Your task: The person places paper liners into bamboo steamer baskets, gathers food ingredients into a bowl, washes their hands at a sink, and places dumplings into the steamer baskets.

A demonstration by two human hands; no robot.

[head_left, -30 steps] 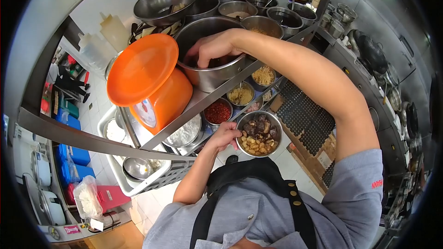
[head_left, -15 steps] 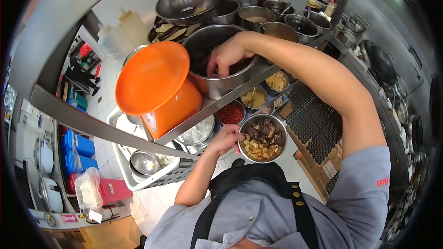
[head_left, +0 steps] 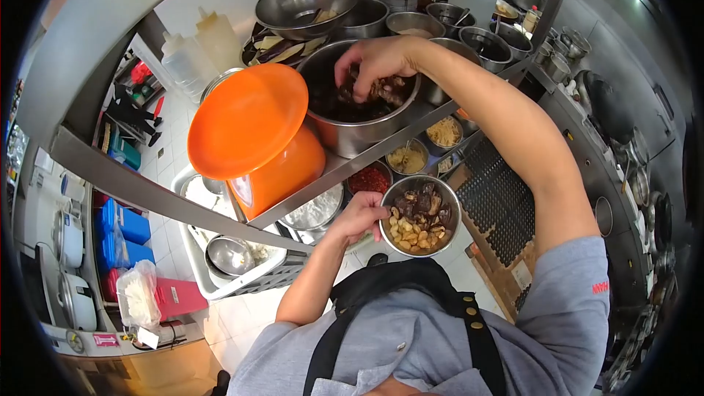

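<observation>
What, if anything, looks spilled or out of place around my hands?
Nothing stands out. Your left hand holds the steel bowl, its food within the rim; your right hand is in the large pot, with no spill visible around it. The orange scale stands beside the pot.

The one view comes from a camera worn on the person's head. It faces forward and steeply down, very wide, with straight lines bending near the borders. The grey cloth shirt [head_left: 418, 323] is close, at the bottom; the grey metal shelf [head_left: 341, 173] crosses the middle; the white tiled floor [head_left: 253, 314] lies farther below.
</observation>
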